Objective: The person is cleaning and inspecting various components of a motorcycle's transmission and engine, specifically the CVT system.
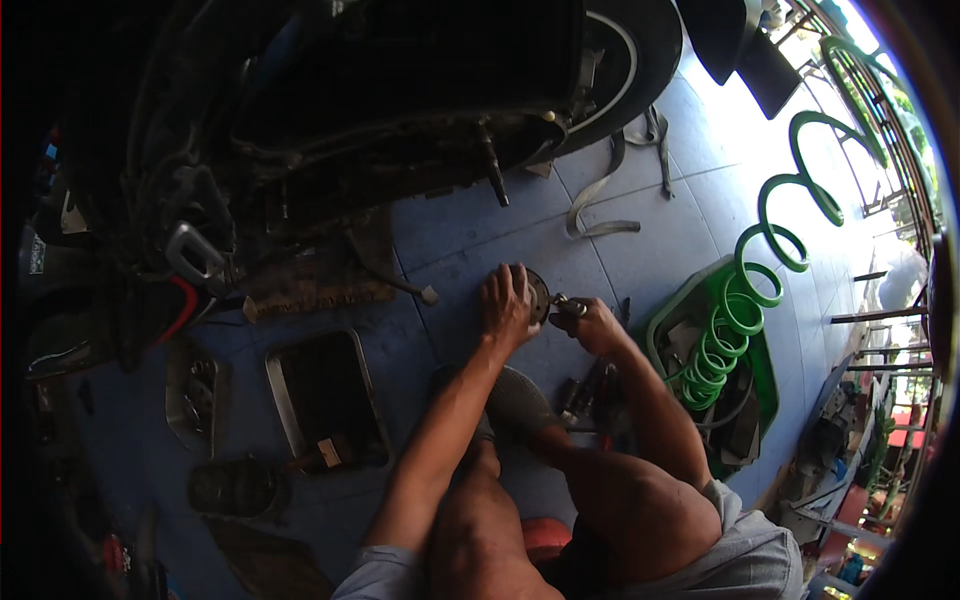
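Note:
Low over the tiled floor, my left hand [510, 303] grips the left side of a round, dark metal disc [540, 297] with small holes. Its fingers reach over the disc's edge and hide part of it. My right hand [596, 328] is closed round a short, shiny metal hand tool [570, 305]. The tool's tip meets or nearly meets the disc's right side; I cannot tell which, nor the tool's exact kind. Just below both hands are my feet in dark shoes [520, 400].
A dark scooter [400, 130] fills the upper left, its stand [493, 165] jutting out. A metal tray [285, 400] lies left. On the right, a green coiled air hose [735, 325] drops into a green bin [770, 390]. Grey straps [595, 195] lie on the far floor.

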`<state>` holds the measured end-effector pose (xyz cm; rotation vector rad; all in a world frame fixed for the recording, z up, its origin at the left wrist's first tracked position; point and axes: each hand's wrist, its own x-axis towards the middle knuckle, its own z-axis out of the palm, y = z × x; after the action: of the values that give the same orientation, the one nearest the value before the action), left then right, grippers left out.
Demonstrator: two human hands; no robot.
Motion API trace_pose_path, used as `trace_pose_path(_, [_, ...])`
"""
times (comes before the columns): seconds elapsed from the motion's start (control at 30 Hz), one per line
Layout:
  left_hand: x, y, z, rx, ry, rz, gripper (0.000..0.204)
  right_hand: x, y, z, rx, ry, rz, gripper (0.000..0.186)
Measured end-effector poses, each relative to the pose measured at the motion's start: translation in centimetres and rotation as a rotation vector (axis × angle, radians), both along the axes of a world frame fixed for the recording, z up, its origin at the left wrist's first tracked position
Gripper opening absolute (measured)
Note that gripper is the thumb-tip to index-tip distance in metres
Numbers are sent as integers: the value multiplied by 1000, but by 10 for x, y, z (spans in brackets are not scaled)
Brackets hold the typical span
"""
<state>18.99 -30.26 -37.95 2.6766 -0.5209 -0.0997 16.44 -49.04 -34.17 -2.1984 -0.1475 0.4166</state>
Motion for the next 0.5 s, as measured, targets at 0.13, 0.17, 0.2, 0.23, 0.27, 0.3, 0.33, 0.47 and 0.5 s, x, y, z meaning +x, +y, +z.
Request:
trace_pose_path(0.13, [3, 12, -7, -30, 69, 70, 112, -2, 30, 32, -158, -43, -240, 25])
trace_pose_path(0.17, [1, 18, -5, -119, 37, 122, 111, 1, 27, 48, 24, 240, -134, 38])
trace_pose_path(0.2, [1, 24, -2, -207, 5, 176, 110, -2, 30, 53, 26, 254, -137, 38])
trace_pose_path(0.23, [6, 27, 5, -261, 44, 218, 111, -3, 34, 56, -29, 165, -162, 39])
trace_pose_path(0.27, [7, 29, 3, -261, 51, 214, 111, -4, 36, 57, -85, 75, -185, 40])
trace_pose_path(0.3, [8, 31, 5, -401, 136, 252, 109, -1, 33, 53, -115, 40, -196, 40])
trace_pose_path(0.33, [7, 36, 1, -536, 218, 291, 107, 2, 35, 54, -111, 42, -198, 40])
trace_pose_path(0.47, [-5, 47, -13, -825, 104, 291, 95, 15, 39, 61, 77, 342, -65, 40])
trace_pose_path(0.5, [-9, 53, -16, -817, 104, 297, 95, 15, 40, 61, 98, 430, -20, 39])
